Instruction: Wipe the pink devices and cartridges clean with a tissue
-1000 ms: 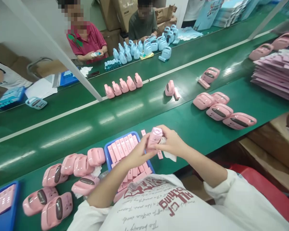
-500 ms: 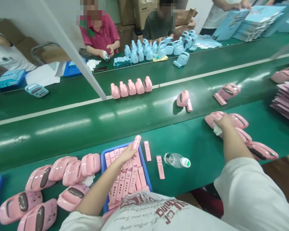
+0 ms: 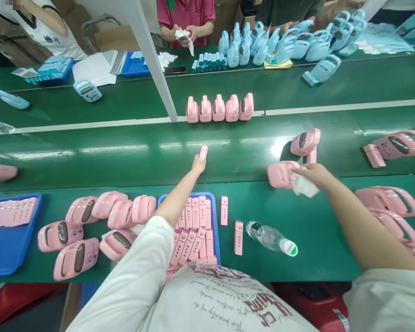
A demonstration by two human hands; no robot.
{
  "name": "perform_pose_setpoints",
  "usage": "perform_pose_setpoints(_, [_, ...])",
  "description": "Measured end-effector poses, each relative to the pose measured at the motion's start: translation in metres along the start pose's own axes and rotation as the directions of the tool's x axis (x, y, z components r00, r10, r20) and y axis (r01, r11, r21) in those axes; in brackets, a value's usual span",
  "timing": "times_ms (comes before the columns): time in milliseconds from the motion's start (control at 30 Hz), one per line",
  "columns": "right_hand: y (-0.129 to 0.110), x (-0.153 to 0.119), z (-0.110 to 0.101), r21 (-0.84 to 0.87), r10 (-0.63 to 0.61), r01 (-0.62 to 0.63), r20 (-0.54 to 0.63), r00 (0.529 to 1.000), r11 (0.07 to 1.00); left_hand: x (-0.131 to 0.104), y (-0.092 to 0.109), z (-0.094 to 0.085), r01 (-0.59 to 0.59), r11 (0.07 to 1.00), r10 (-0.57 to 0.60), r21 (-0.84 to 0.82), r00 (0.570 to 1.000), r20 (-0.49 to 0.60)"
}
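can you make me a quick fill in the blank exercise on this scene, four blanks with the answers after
The small bar in the left hand is coloured ____. The right hand holds a pink case and a ____ cloth. The bottle lies on its ____. Just right of the pole, the upright cases form a row of ____.

Missing words: pink; white; side; five
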State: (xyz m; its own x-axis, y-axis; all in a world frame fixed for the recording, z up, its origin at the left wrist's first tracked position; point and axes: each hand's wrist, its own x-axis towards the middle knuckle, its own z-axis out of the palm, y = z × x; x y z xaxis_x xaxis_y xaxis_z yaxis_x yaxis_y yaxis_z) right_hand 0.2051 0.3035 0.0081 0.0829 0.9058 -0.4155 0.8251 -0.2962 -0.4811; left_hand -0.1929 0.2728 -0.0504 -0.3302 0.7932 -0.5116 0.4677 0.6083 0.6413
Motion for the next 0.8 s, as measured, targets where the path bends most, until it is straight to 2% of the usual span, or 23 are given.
perform_pose_setpoints(100, [-0.064, 0.006, 0.037, 0.228, -0.027, -0.009, 0.156, 0.987, 0.974, 0.0, 0.006, 0.0, -0.012, 0.996, 0.021, 0.083, 0.994, -0.105])
perform_pose_setpoints(167, [-0.103, 0.011, 0.059, 0.339, -0.079, -0.001, 0.221, 0.972, 0.941, -0.017, 0.007, 0.005, -0.044, 0.989, 0.059, 0.141, 0.993, -0.104])
perform_pose_setpoints(233, [-0.136, 0.015, 0.076, 0.42, -0.132, 0.006, 0.271, 0.953, 0.908, -0.047, 0.002, 0.016, -0.115, 0.975, 0.126, 0.188, 0.991, -0.048])
perform_pose_setpoints(300, [-0.159, 0.017, 0.089, 0.482, -0.178, 0.007, 0.311, 0.933, 0.876, -0.085, -0.008, 0.035, -0.208, 0.953, 0.199, 0.22, 0.978, 0.06])
perform_pose_setpoints(367, [-0.174, 0.018, 0.095, 0.527, -0.21, 0.003, 0.334, 0.919, 0.85, -0.122, -0.021, 0.058, -0.255, 0.937, 0.212, 0.238, 0.958, 0.192])
perform_pose_setpoints(433, [-0.182, 0.018, 0.097, 0.556, -0.224, -0.001, 0.336, 0.915, 0.832, -0.151, -0.034, 0.081, -0.262, 0.927, 0.191, 0.269, 0.945, 0.265])
perform_pose_setpoints(533, [-0.18, 0.014, 0.091, 0.568, -0.221, 0.005, 0.311, 0.925, 0.823, -0.17, -0.048, 0.102, -0.258, 0.912, 0.16, 0.32, 0.939, 0.303])
perform_pose_setpoints(633, [-0.157, 0.008, 0.075, 0.539, -0.192, 0.027, 0.252, 0.949, 0.842, -0.167, -0.051, 0.106, -0.261, 0.899, 0.147, 0.352, 0.936, 0.32])
perform_pose_setpoints(700, [-0.125, 0.005, 0.058, 0.48, -0.141, 0.041, 0.173, 0.975, 0.876, -0.162, -0.049, 0.102, -0.274, 0.893, 0.147, 0.357, 0.927, 0.344])
perform_pose_setpoints(800, [-0.05, -0.005, 0.02, 0.298, 0.027, -0.011, -0.05, 0.998, 0.954, -0.155, -0.048, 0.091, -0.319, 0.885, 0.168, 0.339, 0.898, 0.406])
